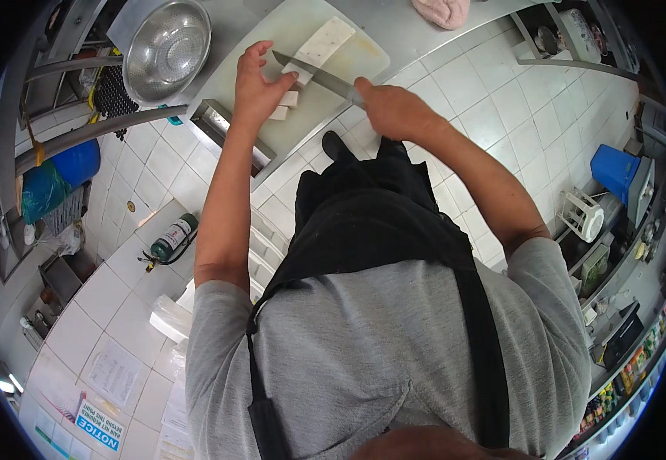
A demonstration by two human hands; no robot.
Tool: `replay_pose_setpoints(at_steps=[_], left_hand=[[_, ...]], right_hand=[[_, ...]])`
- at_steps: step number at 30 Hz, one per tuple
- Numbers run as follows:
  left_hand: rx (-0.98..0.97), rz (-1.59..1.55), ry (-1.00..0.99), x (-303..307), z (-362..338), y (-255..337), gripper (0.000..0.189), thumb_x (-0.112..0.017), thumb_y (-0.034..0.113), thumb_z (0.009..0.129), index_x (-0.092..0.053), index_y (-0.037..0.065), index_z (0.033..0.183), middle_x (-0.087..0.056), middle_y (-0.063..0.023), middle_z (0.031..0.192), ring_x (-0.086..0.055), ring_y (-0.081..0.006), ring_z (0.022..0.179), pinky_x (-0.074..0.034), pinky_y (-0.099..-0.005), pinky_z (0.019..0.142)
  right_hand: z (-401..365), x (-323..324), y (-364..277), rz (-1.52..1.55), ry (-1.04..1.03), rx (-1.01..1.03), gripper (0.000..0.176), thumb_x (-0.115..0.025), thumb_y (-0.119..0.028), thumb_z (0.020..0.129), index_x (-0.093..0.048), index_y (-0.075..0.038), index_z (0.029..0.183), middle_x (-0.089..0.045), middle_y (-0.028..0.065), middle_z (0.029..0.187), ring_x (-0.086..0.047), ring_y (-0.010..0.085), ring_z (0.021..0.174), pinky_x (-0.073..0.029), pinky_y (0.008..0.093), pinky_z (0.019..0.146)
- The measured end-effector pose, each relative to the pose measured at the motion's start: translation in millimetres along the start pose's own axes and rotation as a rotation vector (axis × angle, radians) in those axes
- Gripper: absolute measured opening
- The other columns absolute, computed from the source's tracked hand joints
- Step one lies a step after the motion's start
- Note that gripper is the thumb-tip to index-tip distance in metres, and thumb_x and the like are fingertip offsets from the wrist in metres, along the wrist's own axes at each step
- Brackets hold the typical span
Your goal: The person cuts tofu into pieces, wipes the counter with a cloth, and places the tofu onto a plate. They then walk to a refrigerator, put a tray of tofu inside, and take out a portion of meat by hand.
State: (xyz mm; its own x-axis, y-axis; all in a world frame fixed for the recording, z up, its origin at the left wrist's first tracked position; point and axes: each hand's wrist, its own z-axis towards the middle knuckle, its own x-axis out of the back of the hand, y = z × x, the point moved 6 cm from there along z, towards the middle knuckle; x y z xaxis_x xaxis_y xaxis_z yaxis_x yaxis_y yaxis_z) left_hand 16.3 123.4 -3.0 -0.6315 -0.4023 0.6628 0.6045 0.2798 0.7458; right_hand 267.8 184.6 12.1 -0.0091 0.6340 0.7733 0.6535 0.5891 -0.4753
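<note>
A long white block with dark specks [326, 41], its kind not clear, lies across a pale cutting board [360, 57]. My right hand [394, 110] is closed round the handle of a knife [323, 77], whose blade crosses the near end of the block. On the near side of the blade is a white piece [296, 73]. The thumb of my left hand [262, 86] reaches to that piece, while its other fingers stretch out and stay apart from it. Smaller cut white pieces [287, 100] lie on the board beside my left wrist.
A perforated metal colander [166, 52] stands left of the board. A narrow metal container [229, 136] sits at the board's left front. A pink cloth [442, 11] lies on the metal counter at the top right. Below is a white tiled floor [494, 100].
</note>
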Motion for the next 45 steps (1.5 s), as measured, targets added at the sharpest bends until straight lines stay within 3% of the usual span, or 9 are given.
replay_pose_setpoints(at_steps=[5, 11, 21, 24, 26, 29, 33, 35, 45], left_hand=[[0.07, -0.334, -0.479, -15.8, 14.8, -22.4, 0.046, -0.081, 0.007, 0.086, -0.074, 0.012, 0.131, -0.059, -0.0067, 0.15, -0.059, -0.019, 0.132, -0.053, -0.0355, 0.103], [0.121, -0.478, -0.602, -13.0, 11.3, -24.0, 0.038, -0.077, 0.0, 0.088, -0.08, 0.012, 0.123, -0.052, -0.0058, 0.161, -0.058, -0.0192, 0.137, -0.054, -0.0314, 0.102], [0.08, -0.243, -0.459, -11.2, 9.0, -25.5, 0.046, -0.081, 0.007, 0.087, -0.072, 0.012, 0.132, -0.059, -0.0061, 0.152, -0.058, -0.0215, 0.138, -0.048, -0.039, 0.108], [0.069, -0.045, -0.374, -12.8, 16.3, 5.1, 0.055, -0.085, 0.022, 0.085, -0.068, 0.011, 0.136, -0.065, -0.009, 0.143, -0.061, -0.0255, 0.134, -0.049, -0.04, 0.107], [-0.18, 0.281, -0.196, -18.3, 23.7, 40.6, 0.065, -0.085, 0.04, 0.081, -0.068, 0.008, 0.135, -0.07, -0.0129, 0.133, -0.063, -0.0299, 0.128, -0.05, -0.0442, 0.104], [-0.132, 0.436, -0.255, -38.9, 33.0, 60.3, 0.071, -0.083, 0.047, 0.08, -0.067, 0.005, 0.135, -0.072, -0.0146, 0.127, -0.066, -0.0341, 0.121, -0.052, -0.0484, 0.1], [-0.118, 0.446, -0.304, -55.0, 32.9, 59.5, 0.068, -0.083, 0.042, 0.08, -0.067, 0.006, 0.135, -0.074, -0.0149, 0.118, -0.069, -0.0351, 0.114, -0.053, -0.0484, 0.097], [-0.153, 0.464, -0.261, -54.6, 32.3, 64.6, 0.068, -0.084, 0.042, 0.08, -0.067, 0.003, 0.132, -0.075, -0.0194, 0.118, -0.072, -0.0363, 0.112, -0.056, -0.0445, 0.099], [-0.171, 0.398, -0.202, -55.3, 31.0, 62.7, 0.064, -0.083, 0.037, 0.078, -0.068, 0.005, 0.131, -0.074, -0.0166, 0.109, -0.072, -0.0357, 0.102, -0.057, -0.0476, 0.09]], right_hand=[[1.1, 6.7, 11.7, -0.075, 0.038, 0.106, 0.028, -0.053, -0.008, 0.099, -0.052, -0.003, 0.127, -0.073, 0.0228, 0.093, -0.072, 0.0423, 0.087, -0.056, 0.0532, 0.075], [-2.5, 2.6, 14.9, -0.193, 0.122, 0.225, 0.032, -0.054, -0.004, 0.094, -0.056, -0.004, 0.126, -0.073, 0.0182, 0.092, -0.074, 0.037, 0.08, -0.059, 0.0489, 0.07], [-40.3, 11.3, 22.8, 0.051, 0.402, 0.261, 0.029, -0.056, -0.006, 0.095, -0.055, -0.005, 0.124, -0.071, 0.0177, 0.091, -0.072, 0.0373, 0.077, -0.058, 0.0479, 0.064], [-51.0, 46.7, 5.4, 0.046, 0.452, 0.098, 0.027, -0.055, -0.006, 0.095, -0.054, -0.004, 0.123, -0.07, 0.0184, 0.088, -0.072, 0.0378, 0.076, -0.058, 0.0489, 0.064], [-45.6, 61.9, 1.5, -0.004, 0.421, 0.043, 0.028, -0.055, -0.005, 0.094, -0.053, -0.002, 0.122, -0.07, 0.0194, 0.088, -0.072, 0.0381, 0.076, -0.058, 0.049, 0.064], [-36.5, 65.6, 3.1, -0.079, 0.354, -0.028, 0.029, -0.056, -0.004, 0.093, -0.052, 0.0, 0.121, -0.069, 0.0207, 0.087, -0.073, 0.0386, 0.077, -0.059, 0.0488, 0.066], [-34.1, 59.5, 5.6, -0.086, 0.255, -0.039, 0.039, -0.056, -0.004, 0.092, -0.051, 0.001, 0.13, -0.069, 0.0225, 0.089, -0.072, 0.0404, 0.079, -0.058, 0.0506, 0.067], [-35.3, 57.5, 6.3, -0.091, 0.24, -0.044, 0.04, -0.056, -0.004, 0.091, -0.051, 0.001, 0.13, -0.07, 0.0221, 0.089, -0.073, 0.0395, 0.078, -0.058, 0.0498, 0.067], [-36.8, 58.1, 8.2, -0.115, 0.198, -0.045, 0.04, -0.057, -0.002, 0.09, -0.051, 0.002, 0.13, -0.07, 0.0224, 0.09, -0.074, 0.0389, 0.08, -0.06, 0.0482, 0.069]])
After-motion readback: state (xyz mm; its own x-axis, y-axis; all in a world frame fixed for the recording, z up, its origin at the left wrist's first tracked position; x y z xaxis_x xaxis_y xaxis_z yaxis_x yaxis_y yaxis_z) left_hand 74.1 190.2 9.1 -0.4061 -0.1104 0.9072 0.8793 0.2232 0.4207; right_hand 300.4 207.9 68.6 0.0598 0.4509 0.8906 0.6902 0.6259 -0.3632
